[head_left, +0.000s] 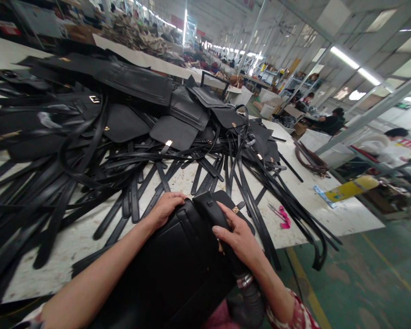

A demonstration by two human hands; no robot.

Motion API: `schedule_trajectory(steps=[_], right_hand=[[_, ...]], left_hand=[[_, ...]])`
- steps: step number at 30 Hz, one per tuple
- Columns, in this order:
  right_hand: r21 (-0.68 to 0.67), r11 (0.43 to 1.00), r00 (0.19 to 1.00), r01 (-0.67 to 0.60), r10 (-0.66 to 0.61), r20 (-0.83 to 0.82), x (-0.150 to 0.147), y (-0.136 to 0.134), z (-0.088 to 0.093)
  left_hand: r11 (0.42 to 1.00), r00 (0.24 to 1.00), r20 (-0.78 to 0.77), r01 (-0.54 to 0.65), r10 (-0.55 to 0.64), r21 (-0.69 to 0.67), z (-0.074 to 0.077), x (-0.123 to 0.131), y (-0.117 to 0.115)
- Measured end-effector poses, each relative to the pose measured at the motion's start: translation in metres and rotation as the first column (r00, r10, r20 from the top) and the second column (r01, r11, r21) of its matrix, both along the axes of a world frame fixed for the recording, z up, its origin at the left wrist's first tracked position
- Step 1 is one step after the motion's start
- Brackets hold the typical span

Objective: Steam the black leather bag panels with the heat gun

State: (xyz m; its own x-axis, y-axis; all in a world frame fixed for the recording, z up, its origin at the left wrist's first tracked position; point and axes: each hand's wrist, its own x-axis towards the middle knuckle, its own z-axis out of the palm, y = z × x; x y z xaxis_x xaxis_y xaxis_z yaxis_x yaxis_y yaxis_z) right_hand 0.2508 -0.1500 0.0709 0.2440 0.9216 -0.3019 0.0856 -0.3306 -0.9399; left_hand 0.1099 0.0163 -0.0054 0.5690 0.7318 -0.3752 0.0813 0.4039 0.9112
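A black leather bag (164, 256) lies tilted in front of me at the table's near edge. My left hand (167, 208) grips its upper edge, the thumb on top and the fingers partly hidden. My right hand (238, 233) is wrapped around a black hose nozzle (208, 210), whose flattened end lies against the bag's upper edge. Below that hand, a metal clamp (244, 280) joins the nozzle to a dark hose (248, 304). A black flap with a gold clasp (235, 209) shows just behind my right fingers.
Black bags (137, 82) are heaped across the white table (188, 176), with many straps (133, 201) hanging toward me. Pink-handled scissors (283, 218), a coiled brown strap (310, 157) and a yellow board (351, 188) lie to the right. Co-workers sit farther off.
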Motion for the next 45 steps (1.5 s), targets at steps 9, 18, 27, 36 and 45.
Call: schedule_trajectory(steps=[9,18,27,36,45], right_hand=[[0.017,0.990,0.976,-0.139,0.134,0.170,-0.003,0.017,0.004],[0.079,0.991,0.992,-0.110,0.104,0.077,-0.004,0.029,0.004],[0.064,0.997,0.997,-0.049,0.045,0.064,0.000,0.030,0.006],[-0.088,0.978,0.969,-0.187,0.199,0.148,-0.011,-0.021,0.023],[-0.018,0.984,0.975,-0.175,0.176,0.136,-0.015,-0.004,0.010]], left_hand=[[0.999,0.996,0.090,0.016,-0.013,-0.029,-0.003,-0.007,0.000],[0.996,0.987,0.159,0.043,-0.031,-0.072,-0.005,-0.008,-0.002],[0.994,0.990,0.104,0.104,-0.100,-0.030,0.002,-0.014,-0.002],[0.974,0.981,0.080,0.186,-0.177,-0.128,0.001,-0.023,-0.001],[0.967,0.978,0.156,0.167,-0.138,-0.191,0.007,-0.027,-0.003]])
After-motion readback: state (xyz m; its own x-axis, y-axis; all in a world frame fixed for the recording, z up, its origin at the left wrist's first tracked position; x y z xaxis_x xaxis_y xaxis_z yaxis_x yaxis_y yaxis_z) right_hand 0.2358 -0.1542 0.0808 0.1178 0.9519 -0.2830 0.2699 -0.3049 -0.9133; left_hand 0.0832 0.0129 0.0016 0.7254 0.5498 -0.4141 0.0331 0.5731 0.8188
